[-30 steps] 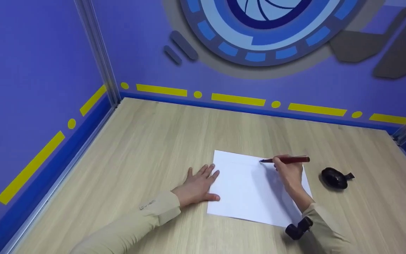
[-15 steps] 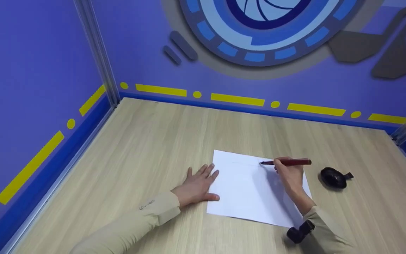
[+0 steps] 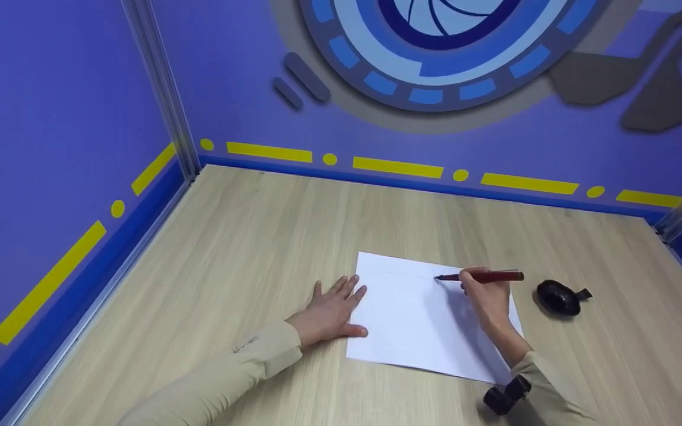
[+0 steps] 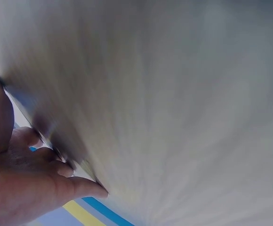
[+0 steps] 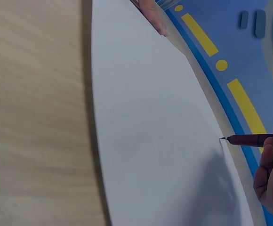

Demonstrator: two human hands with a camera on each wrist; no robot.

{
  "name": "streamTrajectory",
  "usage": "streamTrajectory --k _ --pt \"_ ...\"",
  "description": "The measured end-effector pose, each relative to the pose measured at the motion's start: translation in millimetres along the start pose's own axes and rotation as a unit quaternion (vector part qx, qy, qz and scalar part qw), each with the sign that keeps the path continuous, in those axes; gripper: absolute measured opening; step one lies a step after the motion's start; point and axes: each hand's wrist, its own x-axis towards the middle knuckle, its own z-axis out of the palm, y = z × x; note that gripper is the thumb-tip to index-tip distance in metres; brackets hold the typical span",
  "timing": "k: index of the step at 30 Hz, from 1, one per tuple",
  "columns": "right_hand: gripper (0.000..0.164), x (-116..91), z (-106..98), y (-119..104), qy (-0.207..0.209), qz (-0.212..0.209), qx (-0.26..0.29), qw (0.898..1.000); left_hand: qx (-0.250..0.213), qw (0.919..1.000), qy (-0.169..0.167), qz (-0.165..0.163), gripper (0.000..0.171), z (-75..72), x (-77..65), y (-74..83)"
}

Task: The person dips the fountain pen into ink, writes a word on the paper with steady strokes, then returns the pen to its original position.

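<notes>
A white sheet of paper (image 3: 400,319) lies flat on the wooden table, with a faint line near its top edge. My right hand (image 3: 489,299) pinches a dark red pen (image 3: 498,276), its dark tip at the upper part of the sheet. In the right wrist view the pen (image 5: 249,140) points at the paper (image 5: 150,117) near the far edge. With fingers spread, my left hand (image 3: 326,313) rests on the sheet's left edge, fingertips and thumb on the paper. The left wrist view shows that hand (image 4: 28,174) pressed along the tabletop.
A small black oval object with a short tab (image 3: 559,297) lies on the table (image 3: 258,236) to the right of the paper. A black wrist camera (image 3: 507,395) sits on the right sleeve. Blue panels (image 3: 246,106) with yellow markings border the table at the back and left.
The pen tip has moved slightly down the sheet, toward the person, along with the right hand. A faint line now shows near the paper's top. The left hand has stayed in place.
</notes>
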Motion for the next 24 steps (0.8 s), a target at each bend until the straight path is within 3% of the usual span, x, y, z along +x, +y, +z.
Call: streamTrajectory --k 24 --pt "0.011 -14 -3 3 -0.006 0.001 0.004 1.000 -0.006 1.0000 -0.006 -0.001 0.085 -1.4 -1.4 0.1"
